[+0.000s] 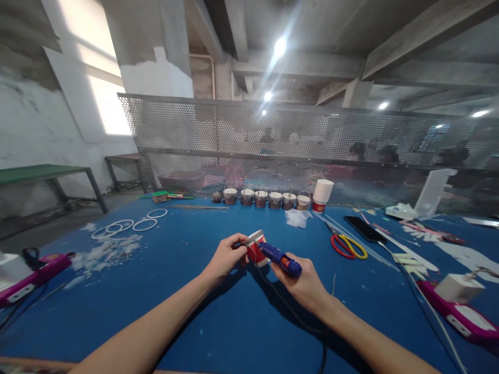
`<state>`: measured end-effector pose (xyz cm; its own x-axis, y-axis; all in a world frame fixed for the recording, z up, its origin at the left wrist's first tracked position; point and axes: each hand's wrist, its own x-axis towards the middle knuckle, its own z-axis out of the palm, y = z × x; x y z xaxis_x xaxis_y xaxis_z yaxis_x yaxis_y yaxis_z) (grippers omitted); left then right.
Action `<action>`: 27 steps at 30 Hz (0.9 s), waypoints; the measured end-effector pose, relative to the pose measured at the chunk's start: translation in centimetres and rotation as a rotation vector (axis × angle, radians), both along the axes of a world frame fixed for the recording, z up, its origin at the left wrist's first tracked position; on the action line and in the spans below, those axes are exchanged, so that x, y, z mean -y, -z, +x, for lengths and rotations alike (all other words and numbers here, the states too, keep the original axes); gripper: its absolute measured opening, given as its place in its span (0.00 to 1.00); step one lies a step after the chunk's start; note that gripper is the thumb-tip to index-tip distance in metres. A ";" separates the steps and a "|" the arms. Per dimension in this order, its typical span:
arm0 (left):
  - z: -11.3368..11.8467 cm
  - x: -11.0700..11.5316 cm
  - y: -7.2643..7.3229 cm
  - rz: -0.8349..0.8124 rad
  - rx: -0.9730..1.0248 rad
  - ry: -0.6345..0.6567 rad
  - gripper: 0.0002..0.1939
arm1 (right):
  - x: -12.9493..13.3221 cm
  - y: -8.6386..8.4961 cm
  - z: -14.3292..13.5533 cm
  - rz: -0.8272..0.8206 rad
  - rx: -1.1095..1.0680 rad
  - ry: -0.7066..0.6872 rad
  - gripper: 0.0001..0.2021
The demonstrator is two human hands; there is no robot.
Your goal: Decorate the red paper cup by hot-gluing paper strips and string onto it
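Note:
In front of me my left hand (227, 255) is closed at the side of a red and white paper cup (257, 257), which tilts above the blue table. A thin greyish strip shows between its fingertips and the cup's rim; its kind is hard to make out. My right hand (302, 283) is wrapped round a blue hot glue gun (278, 255), its front end pointing at the cup and close to it. The gun hides part of the cup's right side. A dark cord runs down from near the cup across the table.
Several small filled cups (275, 200) line the back, beside a stack of paper cups (323, 193). Scissors (348, 246) and a phone (365, 229) lie right. White rings (145, 224) and scraps (113, 254) lie left. Power strips (460, 314) flank both sides. A perforated metal screen (175, 130) stands behind.

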<state>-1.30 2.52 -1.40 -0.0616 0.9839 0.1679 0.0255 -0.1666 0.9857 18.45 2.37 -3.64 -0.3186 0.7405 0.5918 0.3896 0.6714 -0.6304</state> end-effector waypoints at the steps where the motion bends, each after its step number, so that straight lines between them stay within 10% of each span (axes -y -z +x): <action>1: 0.1 0.0 0.0 0.000 -0.001 0.000 0.06 | 0.1 0.1 -0.1 0.016 0.016 0.005 0.15; 27: -0.7 -0.6 0.4 -0.006 -0.037 0.004 0.09 | -0.1 -0.7 0.1 -0.122 -0.112 -0.026 0.15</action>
